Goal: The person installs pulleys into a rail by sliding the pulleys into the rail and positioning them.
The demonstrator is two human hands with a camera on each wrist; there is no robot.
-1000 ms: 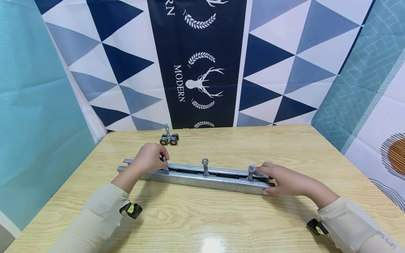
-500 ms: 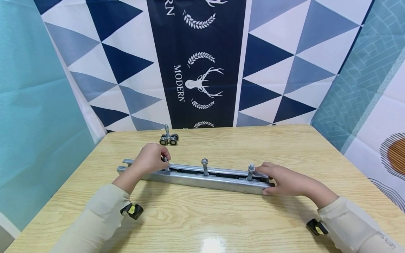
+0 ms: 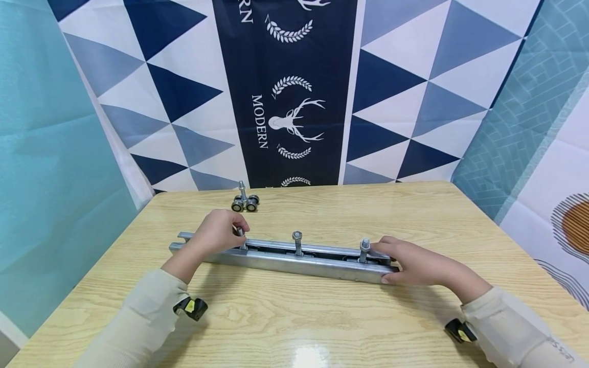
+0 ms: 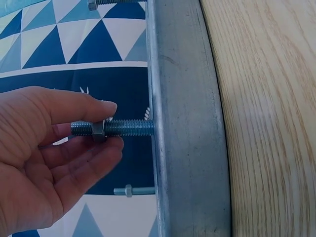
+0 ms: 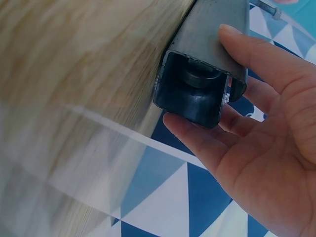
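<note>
A long metal rail (image 3: 294,264), slotted along its top, lies across the table. Threaded bolts stand up out of the slot, one near the middle (image 3: 297,243) and one by the right end (image 3: 364,250). My left hand (image 3: 220,232) pinches the bolt (image 4: 136,128) toward the rail's left end, its thumb and fingers around the hex nut (image 4: 99,131). My right hand (image 3: 416,262) grips the rail's right end, thumb on one side and fingers on the other. In the right wrist view, a round wheel (image 5: 197,76) shows inside the rail's open end.
Behind the rail's left half, a four-wheeled roller trolley (image 3: 245,203) with an upright bolt stands on the wooden table (image 3: 285,317). Patterned cloth (image 3: 290,102) hangs behind the table's back edge.
The fingers of my left hand have shifted slightly at the bolt's nut. My right hand and the rail hold their place.
</note>
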